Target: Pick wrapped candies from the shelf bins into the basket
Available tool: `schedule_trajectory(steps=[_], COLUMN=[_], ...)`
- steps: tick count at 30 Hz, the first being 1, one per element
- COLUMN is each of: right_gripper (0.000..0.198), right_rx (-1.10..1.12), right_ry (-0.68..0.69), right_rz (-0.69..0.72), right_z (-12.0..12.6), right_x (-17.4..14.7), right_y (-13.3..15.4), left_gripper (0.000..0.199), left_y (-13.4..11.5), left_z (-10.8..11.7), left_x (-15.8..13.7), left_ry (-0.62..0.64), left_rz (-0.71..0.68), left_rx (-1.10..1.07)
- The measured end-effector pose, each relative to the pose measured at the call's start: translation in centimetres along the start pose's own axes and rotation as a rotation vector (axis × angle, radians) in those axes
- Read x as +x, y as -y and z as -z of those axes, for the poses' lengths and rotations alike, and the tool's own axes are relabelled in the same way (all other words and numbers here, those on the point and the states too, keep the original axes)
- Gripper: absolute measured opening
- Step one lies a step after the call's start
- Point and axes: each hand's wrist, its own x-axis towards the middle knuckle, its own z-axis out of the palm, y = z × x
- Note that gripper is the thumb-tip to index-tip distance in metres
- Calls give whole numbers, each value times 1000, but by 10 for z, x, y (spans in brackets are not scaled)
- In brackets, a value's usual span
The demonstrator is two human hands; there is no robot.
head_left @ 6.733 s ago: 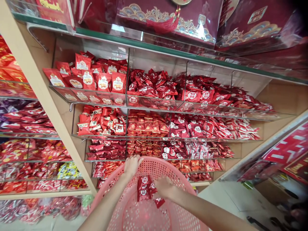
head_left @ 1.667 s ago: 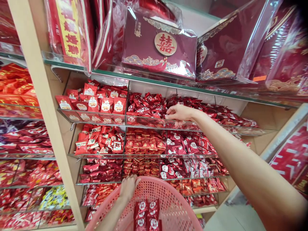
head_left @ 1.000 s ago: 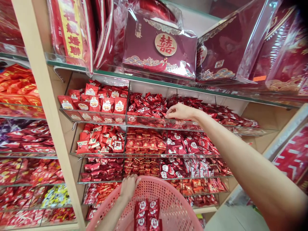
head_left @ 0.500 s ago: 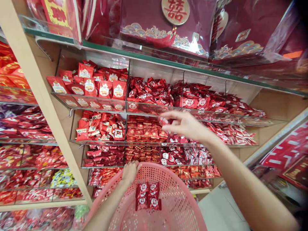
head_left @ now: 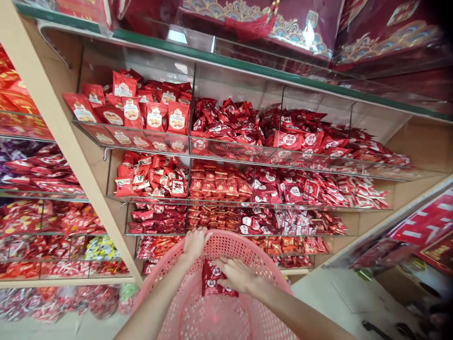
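Note:
My left hand (head_left: 194, 244) is closed over the far rim of a pink perforated plastic basket (head_left: 274, 276). Inside the basket, several dark red candy packets (head_left: 211, 283) with round white labels lie together near the far side. Over these packets is my right hand (head_left: 236, 275), its thumb and fingers apart and partly covering them. Whether the fingertips touch a packet is hard to see. Behind the basket, the shelf holds dark red packets (head_left: 267, 184) with similar round white labels, beside gold-printed red packets (head_left: 219, 182).
Glass-fronted shelf compartments hold red biscuit packets (head_left: 130, 111) and other red sweets. Large dark red gift bags (head_left: 297, 23) stand on the glass shelf (head_left: 247, 61) above. A wooden upright (head_left: 67, 156) divides the shelving at left. Pale floor tiles (head_left: 329, 297) show at lower right.
My right hand has come down from the shelf front into the basket, over the packets. My left hand stays on the rim. The view has shifted slightly downward.

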Motion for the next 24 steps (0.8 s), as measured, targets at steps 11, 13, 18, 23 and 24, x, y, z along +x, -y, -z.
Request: schedule_trajectory(steps=[11, 13, 18, 23, 24], right_gripper=[45, 50, 50, 36, 33], right_rx=[-119, -103, -67, -23, -24], right_ry=[-60, -69, -134, -490, -592], right_rz=[-22, -25, -23, 52, 70], right_z=[-41, -43, -15, 74, 95], right_x=[9, 9, 8, 0, -2], right_y=[8, 7, 13, 19, 18], left_gripper=[35, 35, 34, 34, 34], left_y=[-1, -1, 0, 1, 1], left_z=[2, 1, 1, 3, 3], left_x=[1, 2, 4, 4, 4], left_ry=[18, 22, 15, 7, 5], left_rz=[-3, -2, 6, 22, 28], left_rx=[20, 22, 14, -15, -18])
